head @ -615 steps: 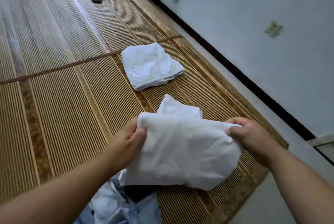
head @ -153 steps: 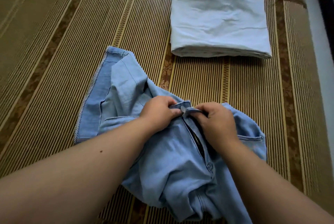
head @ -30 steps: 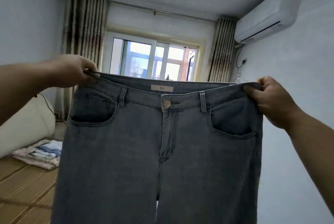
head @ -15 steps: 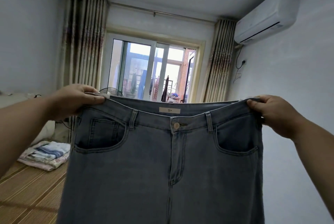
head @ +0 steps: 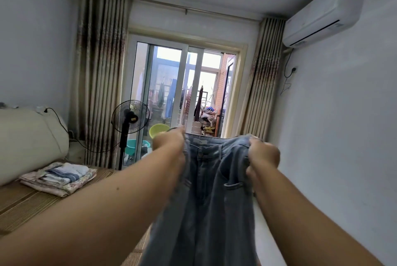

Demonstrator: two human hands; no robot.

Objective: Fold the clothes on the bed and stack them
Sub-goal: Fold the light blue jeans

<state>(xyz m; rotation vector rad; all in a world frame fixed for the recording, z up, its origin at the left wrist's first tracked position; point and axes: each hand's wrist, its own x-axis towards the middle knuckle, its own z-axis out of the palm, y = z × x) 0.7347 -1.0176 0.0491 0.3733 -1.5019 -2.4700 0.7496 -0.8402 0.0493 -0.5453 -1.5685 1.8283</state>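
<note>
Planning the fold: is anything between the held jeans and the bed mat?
Nothing visible. The light blue denim jeans hang by the brown woven bed mat; the folded floral cloth stack lies far left.

The bunched waistband of the pale blue denim jeans (head: 206, 201) fills the gap between the fingers (head: 179, 136) of the left hand (head: 169, 144) and those of the right hand (head: 263, 156), and its legs hang through the space straight below them. Above both sets of fingers and left of the left ones the air is open; the black standing fan (head: 130, 118) and the folded stack of patterned cloths (head: 58, 177) on the woven bamboo mat (head: 23, 203) lie well beyond. Right of the right fingers stands the plain white wall (head: 335, 136).
</note>
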